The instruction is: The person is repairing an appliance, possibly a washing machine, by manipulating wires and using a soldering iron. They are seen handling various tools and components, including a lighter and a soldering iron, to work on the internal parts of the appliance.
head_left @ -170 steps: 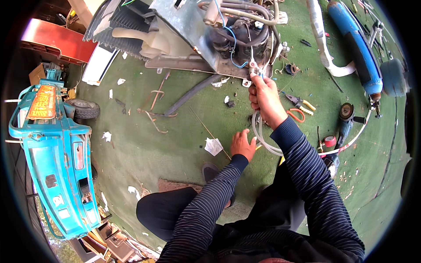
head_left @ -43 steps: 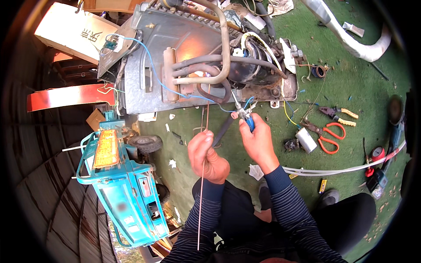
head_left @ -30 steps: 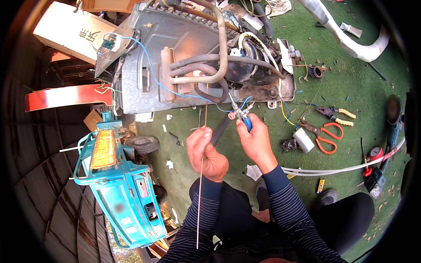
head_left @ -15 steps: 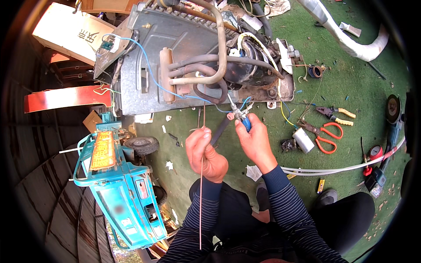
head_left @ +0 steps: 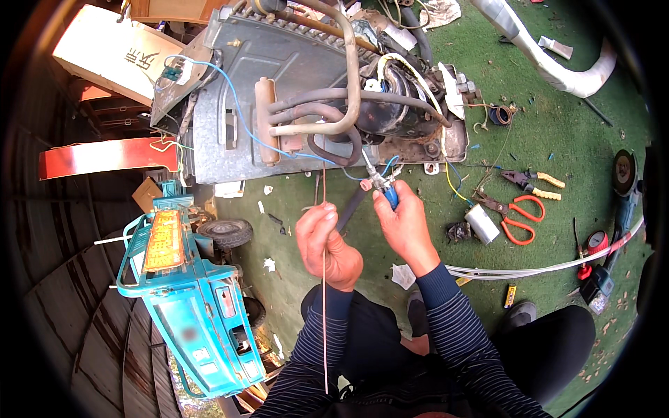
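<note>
My left hand [head_left: 327, 251] pinches a thin copper-coloured brazing rod [head_left: 325, 327]. The rod runs from near the pipes down past my left sleeve. In my right hand [head_left: 408, 226] is a small torch [head_left: 380, 183] with a blue handle and a metal nozzle pointing up toward the machine. A dark hose [head_left: 354, 207] passes between my hands beside the torch. Beyond them, bent brown pipes [head_left: 360, 83] and a small cylinder [head_left: 265, 120] sit over a grey metal panel [head_left: 209, 157]. A black compressor [head_left: 397, 115] stands to the right of the pipes. No flame shows at the nozzle.
Orange-handled cutters [head_left: 519, 226], yellow-handled pliers [head_left: 550, 187] and a silver can [head_left: 481, 223] lie right on green matting. An angle grinder [head_left: 625, 181] and pressure gauge [head_left: 596, 242] lie farther right. A teal three-wheeled vehicle [head_left: 198, 327] stands left. A clear hose [head_left: 516, 274] crosses the matting.
The brazing rod's near end has swung slightly to the right. Both hands and the torch are almost where they were.
</note>
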